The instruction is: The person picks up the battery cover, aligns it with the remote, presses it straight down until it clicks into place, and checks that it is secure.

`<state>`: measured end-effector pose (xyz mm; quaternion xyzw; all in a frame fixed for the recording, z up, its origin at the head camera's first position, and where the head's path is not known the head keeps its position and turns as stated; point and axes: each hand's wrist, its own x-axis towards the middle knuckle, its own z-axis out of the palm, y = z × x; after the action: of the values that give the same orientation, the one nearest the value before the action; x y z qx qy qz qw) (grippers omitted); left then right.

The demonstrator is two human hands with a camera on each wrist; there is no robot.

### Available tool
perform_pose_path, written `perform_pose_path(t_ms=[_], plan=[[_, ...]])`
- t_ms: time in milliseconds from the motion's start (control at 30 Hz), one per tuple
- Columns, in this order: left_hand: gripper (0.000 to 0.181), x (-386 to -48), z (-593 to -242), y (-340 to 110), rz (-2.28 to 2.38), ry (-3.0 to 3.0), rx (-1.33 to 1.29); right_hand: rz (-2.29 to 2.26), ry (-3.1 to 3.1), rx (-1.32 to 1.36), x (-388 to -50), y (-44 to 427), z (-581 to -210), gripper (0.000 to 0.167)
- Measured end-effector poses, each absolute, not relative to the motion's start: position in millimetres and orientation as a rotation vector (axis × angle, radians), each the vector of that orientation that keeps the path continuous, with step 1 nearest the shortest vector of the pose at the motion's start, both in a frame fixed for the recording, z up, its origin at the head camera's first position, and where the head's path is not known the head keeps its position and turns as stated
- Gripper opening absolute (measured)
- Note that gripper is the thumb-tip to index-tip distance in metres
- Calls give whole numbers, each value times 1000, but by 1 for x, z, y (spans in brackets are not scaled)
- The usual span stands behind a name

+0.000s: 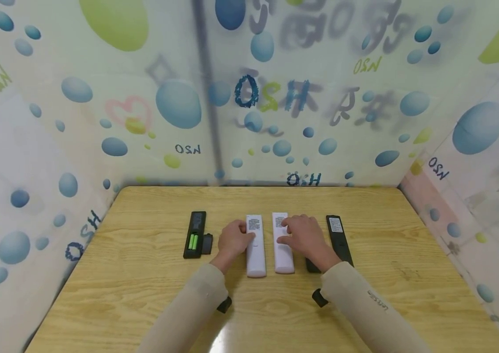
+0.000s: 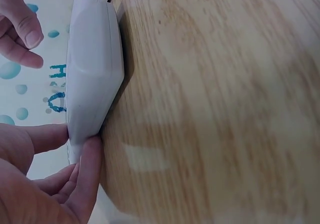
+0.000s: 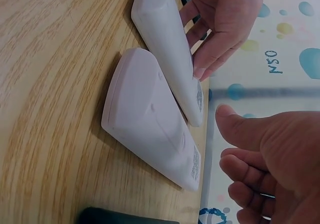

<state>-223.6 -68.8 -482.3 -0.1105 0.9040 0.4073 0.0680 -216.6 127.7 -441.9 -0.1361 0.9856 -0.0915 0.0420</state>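
Two white remote controls lie back side up on the wooden table. My left hand [image 1: 234, 240] holds the left white remote [image 1: 256, 257] by its side, thumb on the back face and fingers along the edge. In the right wrist view, those left fingers [image 3: 205, 66] touch that remote near its printed label. Over the right white remote [image 1: 283, 255], my right hand [image 1: 307, 238] hovers with thumb and fingers spread apart. A gap shows between the right thumb [image 3: 240, 129] and this remote. Both white remotes appear to have their backs covered.
At the left lies a black remote [image 1: 194, 235] with green batteries [image 1: 193, 241] in its uncovered compartment. Its black cover [image 1: 207, 243] lies beside it. A labelled black remote [image 1: 339, 240] lies at the right, near a dark piece [image 1: 312, 266] partly hidden by my right wrist.
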Motion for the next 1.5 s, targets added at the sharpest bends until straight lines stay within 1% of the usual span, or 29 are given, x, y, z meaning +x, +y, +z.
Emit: perform_pose_path(t_ms=[200, 433, 500, 633, 867, 1233, 1367, 1500], plan=[[30, -223, -479, -70, 1235, 2700, -354, -256, 3019, -433, -218, 125, -444, 43], [41, -226, -471, -80, 1310, 2718, -304, -273, 3010, -461, -217, 119, -443, 42], [39, -228, -468, -86, 1330, 2726, -266, -287, 3008, -475, -216, 116, -443, 41], [38, -232, -460, -104, 1330, 2763, -205, -306, 3012, -503, -216, 109, -444, 40], [39, -239, -446, -147, 1306, 2799, -198, -306, 3009, -544, -216, 88, -449, 41], [42, -237, -446, -212, 1179, 2803, -266, -322, 2971, -700, -215, 43, -456, 42], [44, -233, -447, -224, 1157, 2761, -334, -299, 2948, -726, -215, 24, -458, 44], [45, -230, -450, -228, 1130, 2752, -347, -255, 2913, -763, -213, 6, -456, 45]])
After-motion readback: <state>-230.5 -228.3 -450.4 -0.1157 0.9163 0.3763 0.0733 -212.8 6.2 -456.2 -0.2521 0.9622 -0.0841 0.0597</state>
